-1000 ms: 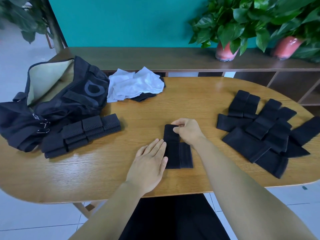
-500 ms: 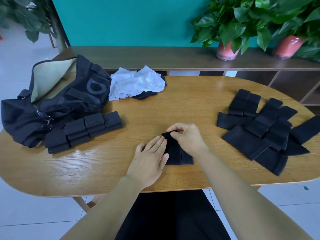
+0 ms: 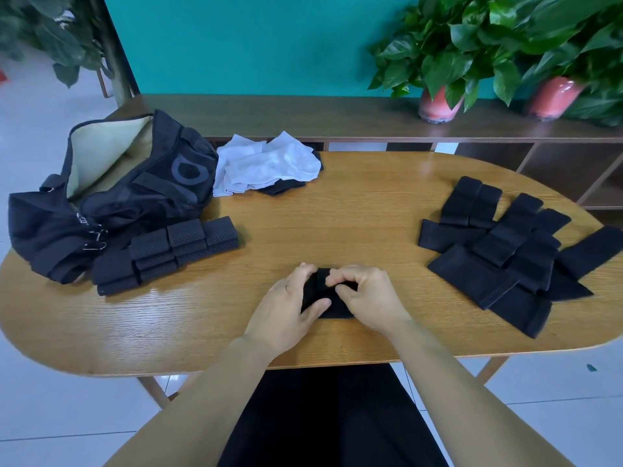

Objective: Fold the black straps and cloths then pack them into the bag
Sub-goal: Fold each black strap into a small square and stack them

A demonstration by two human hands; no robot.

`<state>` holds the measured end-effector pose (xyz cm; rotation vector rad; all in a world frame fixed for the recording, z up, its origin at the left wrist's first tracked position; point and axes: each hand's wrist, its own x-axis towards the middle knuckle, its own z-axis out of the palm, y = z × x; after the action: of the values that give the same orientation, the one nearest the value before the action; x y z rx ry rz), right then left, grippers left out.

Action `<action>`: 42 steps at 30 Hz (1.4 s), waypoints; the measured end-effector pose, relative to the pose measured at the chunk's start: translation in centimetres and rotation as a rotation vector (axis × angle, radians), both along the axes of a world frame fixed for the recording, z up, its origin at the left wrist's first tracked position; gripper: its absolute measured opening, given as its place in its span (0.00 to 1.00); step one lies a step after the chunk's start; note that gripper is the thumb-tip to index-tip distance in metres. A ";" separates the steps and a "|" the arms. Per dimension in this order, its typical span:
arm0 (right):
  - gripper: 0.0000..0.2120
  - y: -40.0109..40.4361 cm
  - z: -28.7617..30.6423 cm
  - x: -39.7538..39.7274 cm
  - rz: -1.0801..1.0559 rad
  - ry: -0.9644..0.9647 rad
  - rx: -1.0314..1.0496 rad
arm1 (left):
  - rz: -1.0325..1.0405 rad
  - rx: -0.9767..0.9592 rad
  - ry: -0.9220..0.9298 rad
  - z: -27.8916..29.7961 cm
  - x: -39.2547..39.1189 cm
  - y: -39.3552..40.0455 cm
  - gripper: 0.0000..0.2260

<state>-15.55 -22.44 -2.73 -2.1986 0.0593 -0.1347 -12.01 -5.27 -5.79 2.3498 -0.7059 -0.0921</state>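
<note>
Near the lower centre of the frame we see both hands working on one small black fabric strap point(image 3: 332, 306), which lies on the oval wooden table point(image 3: 337, 224) close to its near edge. The left hand point(image 3: 286, 308) grasps the strap's left side, thumb on top and fingers curled over its far edge. The right hand point(image 3: 367, 298) pinches the strap's folded upper part between thumb and bent fingers.

At the right of the frame we find a loose overlapping pile of flat black straps point(image 3: 505, 254). At the left sits a row of folded perforated black straps point(image 3: 168, 252), just beside the open black bag with a pale lining point(image 3: 111, 197) in the upper left. Next to the bag, toward the table's far edge, a crumpled white cloth point(image 3: 266, 166) lies over a dark cloth point(image 3: 283, 188). Two pink pots of green plants point(image 3: 438, 102) stand on the dark shelf behind.
</note>
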 end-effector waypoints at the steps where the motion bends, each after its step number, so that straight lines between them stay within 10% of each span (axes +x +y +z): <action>1: 0.13 0.1 -0.2 -0.3 0.014 -0.016 -0.069 | -0.026 0.034 -0.043 0.0 0.0 0.0 0.24; 9: 0.18 0.5 -1.0 -2.2 0.102 -0.072 -0.394 | -0.097 0.129 -0.162 -0.1 0.0 0.0 0.19; 17: 0.15 0.0 -1.3 -4.1 -0.254 -0.090 -0.477 | -0.179 0.225 -0.417 0.3 -1.3 0.3 0.19; 42: 0.15 19.8 -0.3 3.6 0.244 -0.124 -0.802 | 0.346 0.618 -0.473 1.9 -1.3 18.2 0.17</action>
<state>-12.00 -2.68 -3.03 -2.9622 -0.3962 -0.1771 -13.33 12.91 -3.84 3.1031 -0.5155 0.4765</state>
